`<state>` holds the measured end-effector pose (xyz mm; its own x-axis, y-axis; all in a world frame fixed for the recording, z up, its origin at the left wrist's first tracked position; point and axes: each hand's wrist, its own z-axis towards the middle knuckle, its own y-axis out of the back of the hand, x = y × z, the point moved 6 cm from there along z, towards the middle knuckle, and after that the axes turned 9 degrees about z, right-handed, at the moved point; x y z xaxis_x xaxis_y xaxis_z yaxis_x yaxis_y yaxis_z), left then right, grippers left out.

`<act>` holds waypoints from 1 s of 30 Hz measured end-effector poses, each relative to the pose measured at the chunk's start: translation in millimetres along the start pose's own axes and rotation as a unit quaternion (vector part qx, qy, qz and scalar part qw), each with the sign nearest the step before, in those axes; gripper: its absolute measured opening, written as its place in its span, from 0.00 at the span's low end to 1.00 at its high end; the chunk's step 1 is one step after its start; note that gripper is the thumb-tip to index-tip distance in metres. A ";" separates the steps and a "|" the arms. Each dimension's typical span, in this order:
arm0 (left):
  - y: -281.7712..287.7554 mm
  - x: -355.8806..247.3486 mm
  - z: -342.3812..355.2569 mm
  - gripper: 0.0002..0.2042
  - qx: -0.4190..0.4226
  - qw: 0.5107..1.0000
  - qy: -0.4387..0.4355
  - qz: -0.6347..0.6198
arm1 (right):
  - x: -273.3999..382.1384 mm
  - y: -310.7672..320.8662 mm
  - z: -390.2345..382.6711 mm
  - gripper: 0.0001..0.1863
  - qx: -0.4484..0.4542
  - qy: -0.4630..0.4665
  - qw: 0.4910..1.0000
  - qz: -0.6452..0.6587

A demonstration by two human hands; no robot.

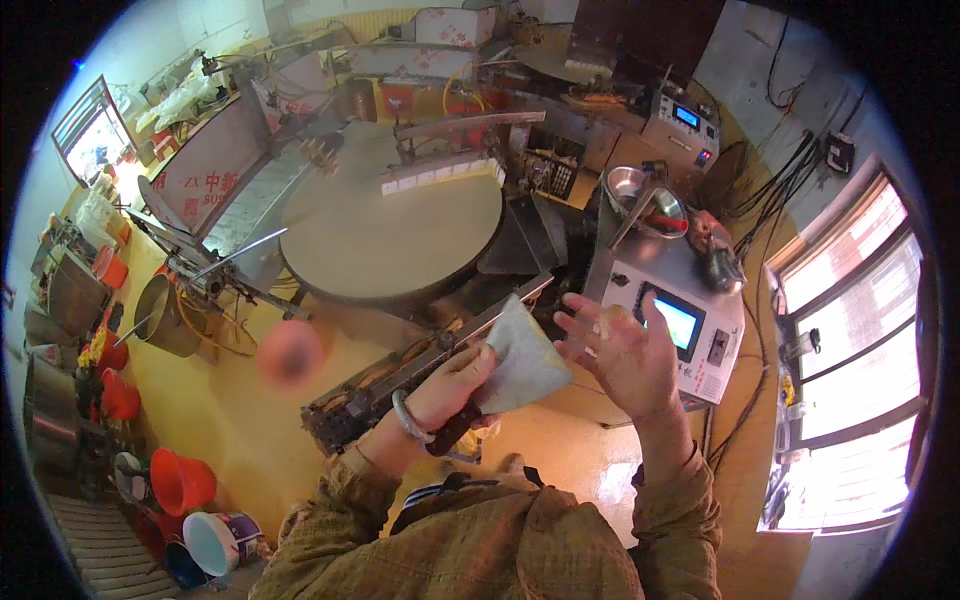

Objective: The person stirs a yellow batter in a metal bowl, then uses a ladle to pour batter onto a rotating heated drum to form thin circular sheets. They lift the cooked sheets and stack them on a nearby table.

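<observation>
A pale grey folded sheet, thin and with a yellowish edge, is pinched in my left hand, thumb on top. A bracelet circles that wrist. The sheet's upper corner points up toward a long dark metal bar of the machine in front of me. Close to the sheet's right edge, my right hand is raised with its fingers spread, and nothing shows in it. Whether a fingertip touches the sheet, I cannot tell. Ahead lies a large round flat plate with a smooth beige surface.
At the right stands a metal control cabinet with a lit screen, carrying steel bowls. A white block strip crosses the plate's far side. Orange buckets and a white bucket stand at left. A window is at right.
</observation>
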<state>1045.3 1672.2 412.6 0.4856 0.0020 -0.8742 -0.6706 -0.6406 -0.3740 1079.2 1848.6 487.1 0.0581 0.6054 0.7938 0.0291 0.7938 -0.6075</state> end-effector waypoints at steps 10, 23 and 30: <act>-14.8 -3.5 4.7 0.30 0.144 0.966 -0.044 0.210 | -37.5 -5.9 -0.1 0.47 -0.039 -0.244 0.969 -0.001; -22.7 -15.6 -7.6 0.31 0.160 0.963 -0.108 0.189 | -39.0 -3.3 -10.1 0.50 0.150 -0.290 0.907 0.265; -20.8 -2.9 0.2 0.26 0.168 0.976 -0.061 0.123 | -26.7 12.6 0.0 0.49 0.058 -0.209 0.951 0.219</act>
<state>1057.7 1685.6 422.8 0.2305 -0.0153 -0.9729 -0.9146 -0.3448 -0.2113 1078.0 1842.5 458.2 -0.3636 0.8302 0.4227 -0.0182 0.4473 -0.8942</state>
